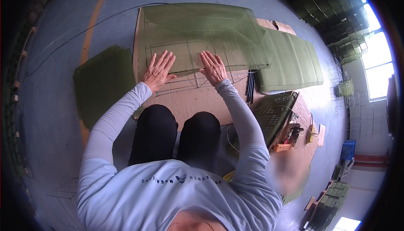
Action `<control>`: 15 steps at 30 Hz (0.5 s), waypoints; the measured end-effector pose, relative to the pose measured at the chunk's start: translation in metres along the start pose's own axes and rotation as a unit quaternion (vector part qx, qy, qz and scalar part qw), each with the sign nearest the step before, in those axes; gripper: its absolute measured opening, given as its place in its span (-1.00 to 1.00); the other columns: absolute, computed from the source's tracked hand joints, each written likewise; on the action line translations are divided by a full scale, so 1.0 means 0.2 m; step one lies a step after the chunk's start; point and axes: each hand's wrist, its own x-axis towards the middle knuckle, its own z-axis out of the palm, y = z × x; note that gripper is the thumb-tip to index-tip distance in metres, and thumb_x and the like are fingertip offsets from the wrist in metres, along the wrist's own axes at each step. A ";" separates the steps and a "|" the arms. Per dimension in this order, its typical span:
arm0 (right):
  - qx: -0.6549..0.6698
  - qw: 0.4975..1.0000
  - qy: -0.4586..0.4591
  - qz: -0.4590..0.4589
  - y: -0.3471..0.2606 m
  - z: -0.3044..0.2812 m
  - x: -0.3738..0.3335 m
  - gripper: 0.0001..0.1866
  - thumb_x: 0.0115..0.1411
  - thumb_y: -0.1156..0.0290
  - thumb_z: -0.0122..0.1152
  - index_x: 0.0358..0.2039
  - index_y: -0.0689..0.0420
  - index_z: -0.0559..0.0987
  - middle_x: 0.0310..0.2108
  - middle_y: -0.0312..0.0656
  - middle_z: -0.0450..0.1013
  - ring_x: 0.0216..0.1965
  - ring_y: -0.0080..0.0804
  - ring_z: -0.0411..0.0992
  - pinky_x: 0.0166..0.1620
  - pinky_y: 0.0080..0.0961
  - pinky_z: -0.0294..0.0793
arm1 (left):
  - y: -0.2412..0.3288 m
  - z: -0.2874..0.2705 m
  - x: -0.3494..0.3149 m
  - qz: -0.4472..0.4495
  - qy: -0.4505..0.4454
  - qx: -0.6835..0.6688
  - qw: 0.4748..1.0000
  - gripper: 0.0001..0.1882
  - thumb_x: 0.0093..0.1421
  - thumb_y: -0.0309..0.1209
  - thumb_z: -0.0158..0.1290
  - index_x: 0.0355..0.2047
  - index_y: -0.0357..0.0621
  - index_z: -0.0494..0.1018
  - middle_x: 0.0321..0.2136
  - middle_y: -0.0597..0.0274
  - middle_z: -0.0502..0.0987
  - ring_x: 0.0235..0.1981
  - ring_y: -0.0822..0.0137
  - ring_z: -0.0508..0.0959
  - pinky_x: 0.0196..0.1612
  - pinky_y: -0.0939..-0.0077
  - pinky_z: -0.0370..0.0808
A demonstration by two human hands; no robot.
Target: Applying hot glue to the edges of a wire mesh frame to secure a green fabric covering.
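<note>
My left hand point(159, 70) lies flat, fingers spread, on the near edge of a see-through green mesh sheet point(202, 20). To its right, my right hand point(213, 67) rests palm down on the same edge, its fingers stretched out. Neither hand grips anything. Beneath the mesh shows a wire grid panel point(184, 88), whose near wires stick out past the sheet toward my knees. Mesh and grid lie on a sheet of cardboard point(191, 107) on the floor.
Green mesh pieces lie in a pile point(103, 83) at left and another pile point(290, 60) at right. Black rods point(250, 87) lie by the right pile. Nearer stands a green perforated crate point(273, 109), beside an orange-handled tool point(282, 147). Green stacks point(332, 8) line the far right.
</note>
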 end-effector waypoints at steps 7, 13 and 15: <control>0.091 0.989 0.052 -0.101 -0.29 -0.05 0.22 -0.14 -0.03 -0.21 -0.16 0.13 0.18 0.04 0.16 -0.10 0.00 0.19 -0.25 -0.06 0.17 -0.20 -0.08 | 0.03 -0.01 0.05 -0.005 -0.004 -0.066 0.998 -0.08 -0.05 0.19 -0.17 0.16 -0.22 -0.09 0.18 0.15 -0.08 0.22 0.21 -0.13 0.20 0.13 -0.21; 0.100 0.992 0.025 -0.067 -0.30 0.05 0.22 -0.16 0.02 -0.22 -0.27 0.13 0.19 0.04 0.16 -0.08 0.00 0.18 -0.24 -0.04 0.17 -0.23 -0.06 | 0.01 0.05 0.10 -0.008 -0.025 -0.025 0.999 -0.13 -0.01 0.16 -0.21 0.13 -0.26 -0.02 0.17 0.15 -0.04 0.22 0.22 -0.12 0.20 0.16 -0.15; 0.089 0.993 0.012 -0.073 -0.30 0.01 0.20 -0.13 0.01 -0.26 -0.31 0.13 0.20 0.02 0.16 -0.09 -0.01 0.19 -0.24 -0.05 0.17 -0.21 -0.08 | 0.02 0.02 0.07 0.001 -0.027 -0.042 0.999 -0.13 -0.02 0.14 -0.19 0.14 -0.25 -0.05 0.18 0.15 -0.05 0.22 0.21 -0.12 0.20 0.16 -0.16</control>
